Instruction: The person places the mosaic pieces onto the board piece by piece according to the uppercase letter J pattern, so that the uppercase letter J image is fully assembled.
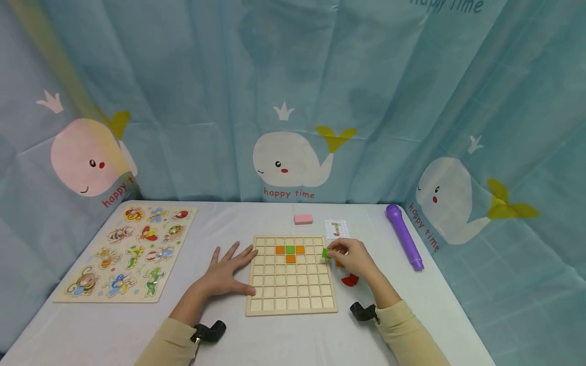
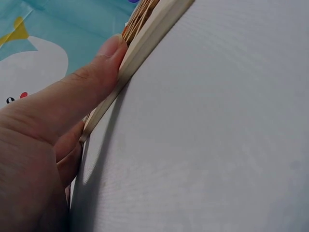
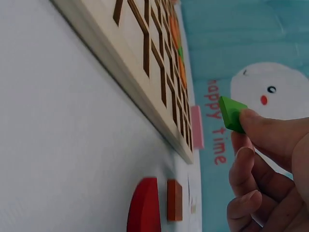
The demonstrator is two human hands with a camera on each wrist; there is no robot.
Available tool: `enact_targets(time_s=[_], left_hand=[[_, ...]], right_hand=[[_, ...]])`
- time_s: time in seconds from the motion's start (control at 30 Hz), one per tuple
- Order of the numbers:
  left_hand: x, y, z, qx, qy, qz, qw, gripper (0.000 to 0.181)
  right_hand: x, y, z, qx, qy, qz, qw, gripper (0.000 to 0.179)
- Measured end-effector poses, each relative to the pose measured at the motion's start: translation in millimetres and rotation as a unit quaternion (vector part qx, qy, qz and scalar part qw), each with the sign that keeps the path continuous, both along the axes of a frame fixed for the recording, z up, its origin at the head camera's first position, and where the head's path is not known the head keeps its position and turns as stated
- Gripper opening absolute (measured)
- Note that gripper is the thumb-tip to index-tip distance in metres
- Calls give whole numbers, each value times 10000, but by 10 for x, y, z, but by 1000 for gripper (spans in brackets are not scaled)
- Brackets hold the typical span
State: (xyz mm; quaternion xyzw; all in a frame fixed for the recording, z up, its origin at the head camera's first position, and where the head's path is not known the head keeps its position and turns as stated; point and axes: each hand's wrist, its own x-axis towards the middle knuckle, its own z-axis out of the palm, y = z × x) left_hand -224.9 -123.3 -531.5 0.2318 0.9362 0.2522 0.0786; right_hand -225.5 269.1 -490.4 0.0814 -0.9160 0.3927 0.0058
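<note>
A wooden grid board (image 1: 293, 307) lies on the white table, with three orange square tiles and one green tile (image 1: 290, 249) set in its upper cells. My left hand (image 1: 224, 274) rests at the board's left edge with fingers spread; in the left wrist view the thumb (image 2: 91, 77) touches the rim. Between thumb and fingertips my right hand (image 1: 352, 256) pinches a green square tile (image 3: 231, 113), held up by the board's right edge. Red curved pieces (image 1: 350, 280) and an orange block (image 3: 174, 199) lie on the table below that hand.
A small pattern card (image 1: 336, 229) lies behind the right hand, and a pink block (image 1: 303, 219) sits behind the board. To the right is a purple stick-shaped object (image 1: 405, 238). An insect picture puzzle (image 1: 176, 254) lies at the left. A whale-print curtain (image 1: 206, 127) hangs behind the table.
</note>
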Motion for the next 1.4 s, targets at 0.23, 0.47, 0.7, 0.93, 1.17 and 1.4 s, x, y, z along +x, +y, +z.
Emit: enact_targets(time_s=[0.23, 0.47, 0.7, 0.93, 1.17, 1.4], left_hand=[[-8, 4, 10, -8, -44, 23, 10000, 118], [-19, 13, 16, -35, -34, 25, 10000, 118], [-13, 14, -6, 21, -13, 15, 10000, 118], [-14, -1, -19, 50, 14, 20, 10000, 118], [-16, -8, -17, 10, 59, -1, 10000, 118], [-7, -2, -4, 12, 34, -7, 10000, 117]], right_hand=[[12, -168, 19, 42, 98, 302, 9995, 11], [3, -345, -4, -69, 151, 672, 9976, 8], [-6, -558, -18, -58, 49, 983, 9951, 8], [-53, -721, -76, 28, -40, 1224, 9925, 8], [-53, -813, -76, 166, -256, 1262, 9915, 6], [-38, -855, -110, 519, -315, 1363, 9888, 6]])
